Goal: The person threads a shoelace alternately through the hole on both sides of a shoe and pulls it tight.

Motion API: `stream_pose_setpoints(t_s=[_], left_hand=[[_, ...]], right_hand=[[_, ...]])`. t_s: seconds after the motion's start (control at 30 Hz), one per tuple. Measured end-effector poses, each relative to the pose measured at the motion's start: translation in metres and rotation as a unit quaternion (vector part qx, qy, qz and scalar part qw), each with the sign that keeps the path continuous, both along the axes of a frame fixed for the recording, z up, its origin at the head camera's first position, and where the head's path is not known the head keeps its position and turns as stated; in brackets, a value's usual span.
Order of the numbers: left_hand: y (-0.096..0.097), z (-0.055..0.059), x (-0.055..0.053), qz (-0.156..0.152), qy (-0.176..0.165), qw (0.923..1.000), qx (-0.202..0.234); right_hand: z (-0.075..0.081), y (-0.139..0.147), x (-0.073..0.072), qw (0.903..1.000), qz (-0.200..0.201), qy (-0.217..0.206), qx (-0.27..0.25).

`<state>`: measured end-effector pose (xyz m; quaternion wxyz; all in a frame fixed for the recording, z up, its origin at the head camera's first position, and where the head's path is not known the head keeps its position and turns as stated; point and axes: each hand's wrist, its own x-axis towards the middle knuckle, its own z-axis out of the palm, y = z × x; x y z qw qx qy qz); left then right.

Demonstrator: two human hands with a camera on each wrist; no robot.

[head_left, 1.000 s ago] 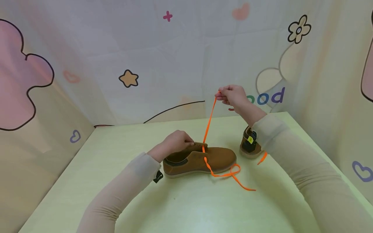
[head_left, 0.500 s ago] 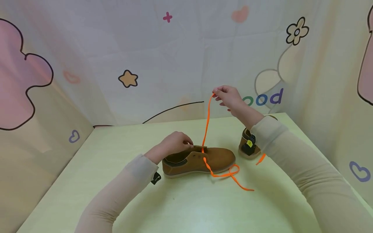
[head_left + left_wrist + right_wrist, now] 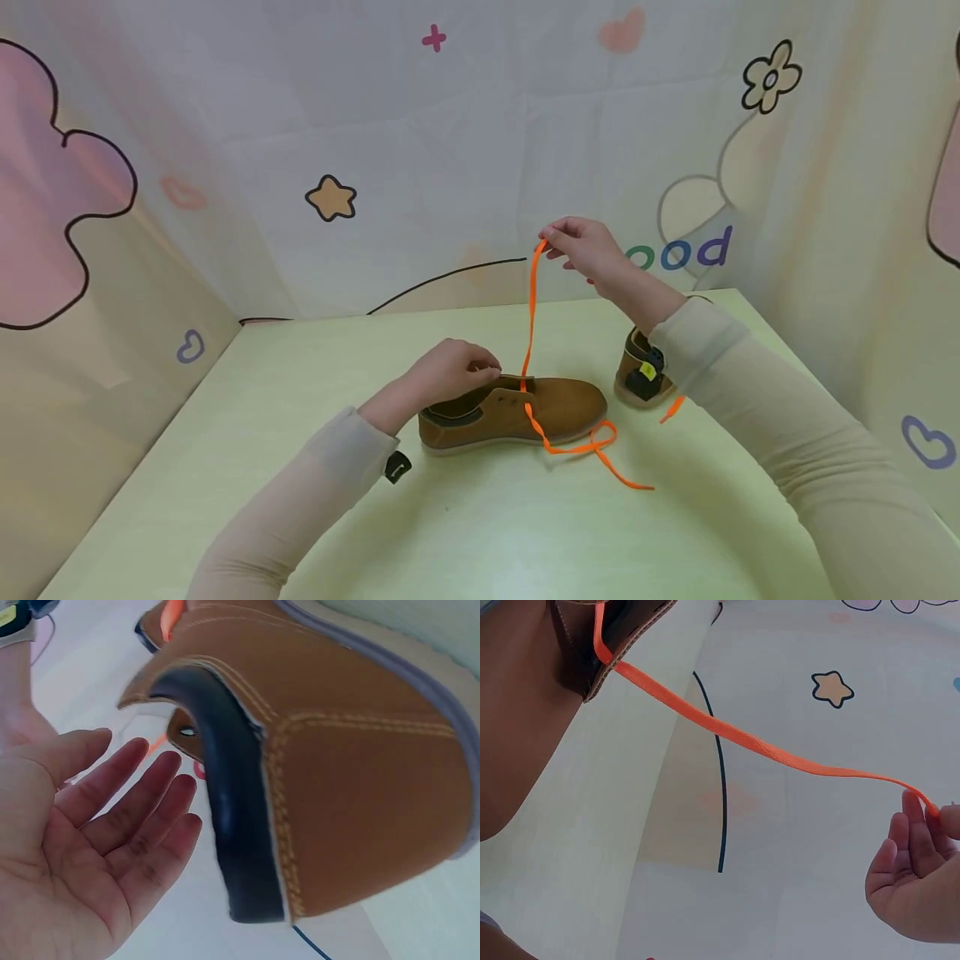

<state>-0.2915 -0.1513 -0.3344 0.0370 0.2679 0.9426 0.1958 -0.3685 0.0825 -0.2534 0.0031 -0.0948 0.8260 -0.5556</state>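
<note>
A brown shoe (image 3: pixel 566 400) lies on the table, toe pointing right in the head view. An orange shoelace (image 3: pixel 533 300) passes through its front eyelets. High above the shoe, my right hand (image 3: pixel 592 250) pinches the upper end of the lace between thumb and fingers. The near end lies in a loop on the table. Over the shoe's opening hovers my left hand (image 3: pixel 448 368). In the left wrist view its fingers (image 3: pixel 131 817) are loosely bent beside the dark padded collar (image 3: pixel 236 802), with nothing between them. From the right wrist view, the lace (image 3: pixel 765 748) sags slightly.
A second brown shoe (image 3: pixel 628 379) stands at the right, partly behind my right forearm and a dark wrist device (image 3: pixel 643 383). An orange lace end (image 3: pixel 672 409) pokes out there. A printed curtain (image 3: pixel 450 167) walls the table's back and sides.
My right hand has moved left with the lace end, and the lace hangs slacker and more upright. My left fingers have let go of the shoe's far flap, which has dropped.
</note>
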Motion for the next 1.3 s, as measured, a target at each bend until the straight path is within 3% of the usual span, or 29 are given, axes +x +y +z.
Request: stream_pose_setpoints(t_s=[0.27, 0.63, 1.13, 1.3], left_hand=[[0.001, 0.005, 0.008, -0.002, -0.013, 0.9999, 0.010], [0.003, -0.002, 0.014, -0.002, -0.050, 0.9986, 0.018], [0.005, -0.005, 0.016, -0.016, -0.045, 0.9989, 0.003], [0.007, -0.008, 0.018, -0.020, -0.036, 0.9991, 0.011]], right_hand=[[-0.002, -0.001, 0.006, 0.9997, 0.023, 0.008, 0.009], [-0.005, -0.001, 0.011, 0.9989, 0.042, 0.017, 0.013], [-0.004, 0.004, 0.017, 0.9973, 0.060, 0.021, 0.035], [-0.009, 0.012, 0.030, 0.9931, 0.079, 0.044, 0.074]])
